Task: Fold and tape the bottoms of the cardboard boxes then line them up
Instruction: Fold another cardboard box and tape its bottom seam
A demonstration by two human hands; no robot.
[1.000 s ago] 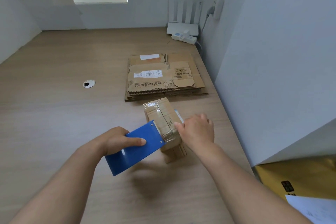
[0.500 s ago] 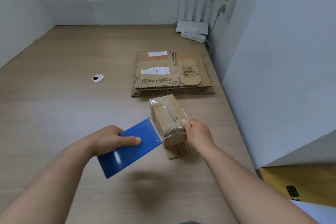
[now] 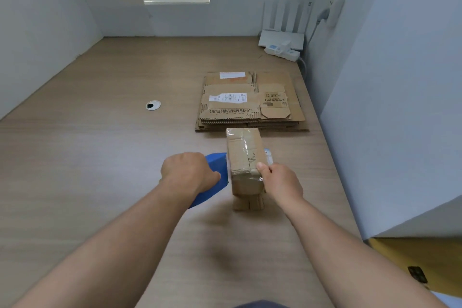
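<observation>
The right thumb (image 3: 262, 166) presses on the near top edge of the box (image 3: 243, 151). The other fingers of the right hand (image 3: 282, 184) go down the box's right side and are hidden, so it appears to grip the box. The left hand (image 3: 187, 172) is curled round the blue dispenser (image 3: 216, 158), which sits against the box's left side; those fingertips are tucked under and cannot be seen.

The box stands on the table (image 3: 100, 157) just in front of the stack (image 3: 250, 105) of flat boxes, its closed bottom turned up and its loose flaps splayed beneath. Clear tape (image 3: 246, 144) runs along the seam and down the near face, so this bottom looks folded and close to sealed. The strip probably still has to be cut and smoothed.

The stack seems untouched and no row of finished boxes is in view, so most of the work is left.

Whether the tape is still joined to the dispenser is hidden by the hand and the box. A pale scrap at the box's right edge is too blurred to name. The far face of the box is out of sight.
</observation>
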